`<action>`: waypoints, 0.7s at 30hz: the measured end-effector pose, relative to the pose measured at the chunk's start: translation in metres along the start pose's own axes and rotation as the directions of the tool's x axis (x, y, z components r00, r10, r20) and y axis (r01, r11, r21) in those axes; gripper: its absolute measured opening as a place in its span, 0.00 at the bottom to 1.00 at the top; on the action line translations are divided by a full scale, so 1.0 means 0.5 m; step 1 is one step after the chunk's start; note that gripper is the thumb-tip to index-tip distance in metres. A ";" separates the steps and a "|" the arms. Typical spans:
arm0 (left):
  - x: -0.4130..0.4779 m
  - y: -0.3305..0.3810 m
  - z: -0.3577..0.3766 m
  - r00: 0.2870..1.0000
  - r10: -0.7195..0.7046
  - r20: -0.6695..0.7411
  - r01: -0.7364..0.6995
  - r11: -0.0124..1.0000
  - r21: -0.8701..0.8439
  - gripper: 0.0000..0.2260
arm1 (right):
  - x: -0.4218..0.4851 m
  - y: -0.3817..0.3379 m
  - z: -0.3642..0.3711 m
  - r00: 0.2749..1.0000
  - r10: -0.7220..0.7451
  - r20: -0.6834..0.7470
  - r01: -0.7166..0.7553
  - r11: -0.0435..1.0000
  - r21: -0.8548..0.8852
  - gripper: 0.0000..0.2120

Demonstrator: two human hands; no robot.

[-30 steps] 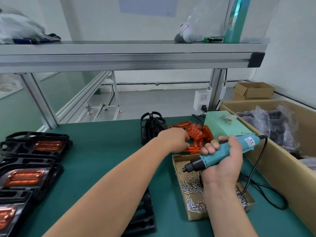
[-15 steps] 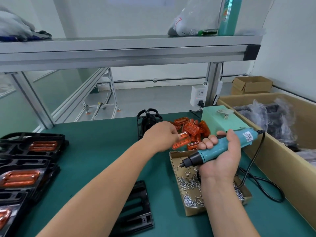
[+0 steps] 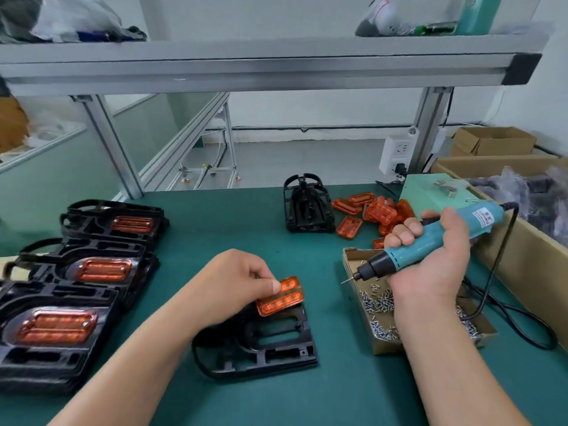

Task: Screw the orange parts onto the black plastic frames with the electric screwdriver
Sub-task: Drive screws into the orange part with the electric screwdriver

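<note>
My left hand (image 3: 233,281) pinches an orange part (image 3: 281,298) just above the far edge of a black plastic frame (image 3: 261,342) lying flat on the green table. My right hand (image 3: 430,259) grips the teal electric screwdriver (image 3: 430,241), tip pointing left over a cardboard box of screws (image 3: 381,305). A pile of loose orange parts (image 3: 375,210) lies at the back, beside an upright stack of black frames (image 3: 307,207).
Several black frames with orange parts fitted (image 3: 61,305) sit stacked at the left. A big cardboard box of bagged black parts (image 3: 538,241) lines the right edge. The screwdriver's cable (image 3: 507,318) loops on the table. An aluminium shelf (image 3: 261,66) spans overhead.
My left hand took an orange part from the pile and brought it down toward me over the black frame. The right hand kept holding the screwdriver over the screw box.
</note>
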State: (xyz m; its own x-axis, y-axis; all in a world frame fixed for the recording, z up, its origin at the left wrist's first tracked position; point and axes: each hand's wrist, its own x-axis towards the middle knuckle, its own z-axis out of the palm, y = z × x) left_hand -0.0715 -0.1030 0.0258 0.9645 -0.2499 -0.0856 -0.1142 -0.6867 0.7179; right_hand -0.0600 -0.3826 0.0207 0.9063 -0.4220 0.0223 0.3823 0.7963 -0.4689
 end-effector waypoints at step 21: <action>-0.074 -0.018 -0.009 1.000 0.008 -0.025 -0.004 0.982 0.186 0.08 | -0.050 0.054 0.027 0.979 0.111 0.172 -0.078 0.979 -0.188 0.11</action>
State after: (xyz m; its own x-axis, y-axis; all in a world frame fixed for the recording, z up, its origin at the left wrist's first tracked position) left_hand -0.1050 -0.0843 0.0255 0.9691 -0.2386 -0.0624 -0.1600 -0.8010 0.5769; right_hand -0.0698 -0.3448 0.0196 0.9605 -0.2499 0.1220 0.2698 0.7308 -0.6269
